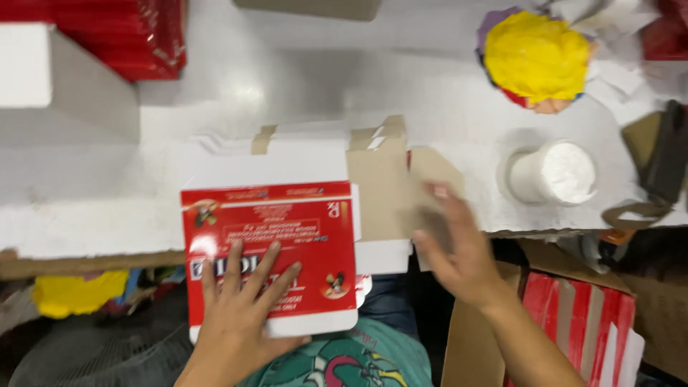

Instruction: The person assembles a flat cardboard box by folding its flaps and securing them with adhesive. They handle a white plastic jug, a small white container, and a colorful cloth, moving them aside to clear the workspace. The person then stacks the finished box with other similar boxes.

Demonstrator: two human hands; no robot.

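Observation:
A flattened carton lies on the white table [287,86], its red printed panel [272,236] toward me and white panels around it. My left hand [240,301] presses flat on the red panel, fingers spread. My right hand [455,247], blurred by motion, rests with fingers apart on a brown cardboard flap [383,186] at the carton's right side, near the table's front edge.
A white cup-like tub [555,172] stands right of the carton. A yellow crumpled mass [534,54] sits at the back right. Red boxes [129,32] and a white block [29,68] are at the back left. A red-and-white striped box [580,308] lies below the table edge.

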